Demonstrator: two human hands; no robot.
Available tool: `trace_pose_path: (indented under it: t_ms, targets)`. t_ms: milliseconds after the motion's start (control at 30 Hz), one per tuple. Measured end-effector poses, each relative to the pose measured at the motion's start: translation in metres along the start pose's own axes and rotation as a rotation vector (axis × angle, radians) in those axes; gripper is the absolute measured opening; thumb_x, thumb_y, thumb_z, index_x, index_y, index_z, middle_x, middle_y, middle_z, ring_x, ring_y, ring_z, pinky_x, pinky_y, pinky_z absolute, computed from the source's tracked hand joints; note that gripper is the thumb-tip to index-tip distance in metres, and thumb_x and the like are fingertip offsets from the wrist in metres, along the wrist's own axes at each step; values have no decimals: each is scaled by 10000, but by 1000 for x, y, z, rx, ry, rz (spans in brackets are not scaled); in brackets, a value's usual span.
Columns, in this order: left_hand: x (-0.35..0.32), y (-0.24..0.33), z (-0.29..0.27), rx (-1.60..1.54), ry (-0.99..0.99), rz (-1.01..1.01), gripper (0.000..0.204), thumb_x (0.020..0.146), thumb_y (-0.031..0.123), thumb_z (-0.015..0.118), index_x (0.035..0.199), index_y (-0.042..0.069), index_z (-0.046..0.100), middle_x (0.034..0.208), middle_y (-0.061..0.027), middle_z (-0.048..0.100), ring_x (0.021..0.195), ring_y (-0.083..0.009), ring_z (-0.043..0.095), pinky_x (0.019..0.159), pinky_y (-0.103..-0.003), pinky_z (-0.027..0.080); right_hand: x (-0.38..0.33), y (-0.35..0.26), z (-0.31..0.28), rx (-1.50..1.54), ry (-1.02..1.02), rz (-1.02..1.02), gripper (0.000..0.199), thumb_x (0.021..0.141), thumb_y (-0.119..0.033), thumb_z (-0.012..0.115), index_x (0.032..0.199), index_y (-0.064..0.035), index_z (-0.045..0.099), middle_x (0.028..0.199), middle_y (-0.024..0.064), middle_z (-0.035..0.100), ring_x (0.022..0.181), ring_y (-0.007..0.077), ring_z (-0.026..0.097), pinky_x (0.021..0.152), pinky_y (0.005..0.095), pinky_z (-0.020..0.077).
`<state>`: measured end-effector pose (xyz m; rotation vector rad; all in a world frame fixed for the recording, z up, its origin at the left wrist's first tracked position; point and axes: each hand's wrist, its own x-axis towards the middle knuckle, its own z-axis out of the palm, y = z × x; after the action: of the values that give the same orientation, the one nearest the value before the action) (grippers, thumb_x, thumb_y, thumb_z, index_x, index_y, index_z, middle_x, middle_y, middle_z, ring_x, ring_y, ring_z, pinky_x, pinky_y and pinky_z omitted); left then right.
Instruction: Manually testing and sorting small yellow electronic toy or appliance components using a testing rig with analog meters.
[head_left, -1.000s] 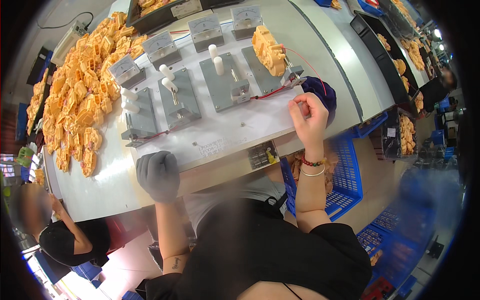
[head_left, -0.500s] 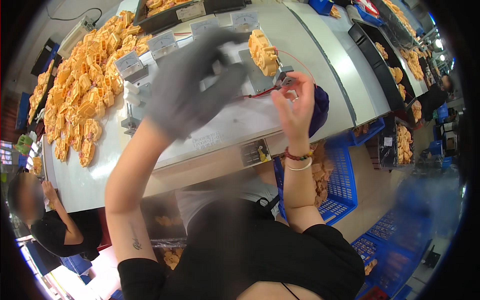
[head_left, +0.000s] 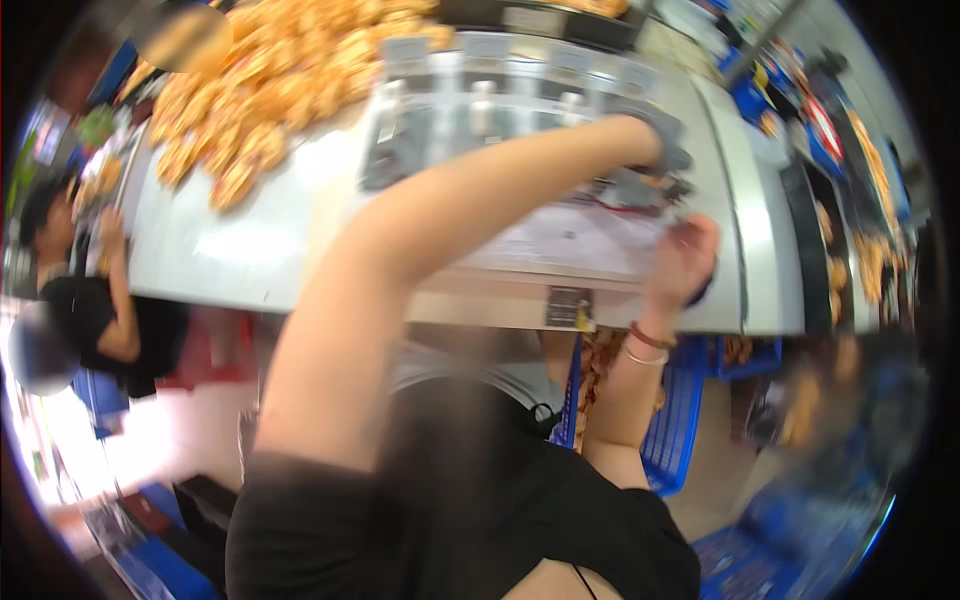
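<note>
My left arm stretches across the worktable, and its grey-gloved hand [head_left: 662, 140] is at the right-hand metal fixture [head_left: 632, 188]. Its fingers are smeared and partly hidden, so what they hold, if anything, does not show. Just nearer to me is my bare right hand [head_left: 685, 258], wearing bracelets, beside a small dark clamp [head_left: 677, 190]. Its fingers look bent but are blurred. Red and black wires [head_left: 625, 209] run from the fixture over a white sheet [head_left: 560, 240]. No yellow housing shows on this fixture; my glove covers part of it.
Many yellow plastic housings [head_left: 290, 75] are heaped on the table's left. Several dial meters [head_left: 487, 46] and white-handled toggle clamps [head_left: 484, 110] line the back. Under the table edge stands a blue basket [head_left: 675, 425]. Another person [head_left: 105, 290] works at far left.
My left hand has swung right to the fixture, and my right hand has drawn down off the clamp. The yellow housing no longer shows on the fixture. The whole view has shifted.
</note>
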<state>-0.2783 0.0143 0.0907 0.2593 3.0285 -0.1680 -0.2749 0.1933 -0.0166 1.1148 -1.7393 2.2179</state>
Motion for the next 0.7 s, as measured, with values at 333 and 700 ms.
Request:
trace_pose_path:
  t_ms: [333, 700]
  targets:
    - [-143, 16, -80, -723, 790, -521, 418, 836, 411, 492, 1120, 152, 655, 1007, -164, 693, 911, -367, 671, 849, -449, 514, 11, -4, 4, -114, -58, -28, 325, 826, -38, 543, 1150, -8, 542, 895, 47, 531, 772, 117, 463, 665, 236, 374]
    - [-639, 207, 133, -1481, 688, -1818, 291, 844, 274, 620, 1012, 38, 603, 999, -18, 567, 945, -112, 521, 824, -263, 439, -6, -46, 17, -61, 37, -18, 440, 864, -27, 458, 1296, 46, 422, 571, -28, 289, 520, 68, 250, 496, 229, 182]
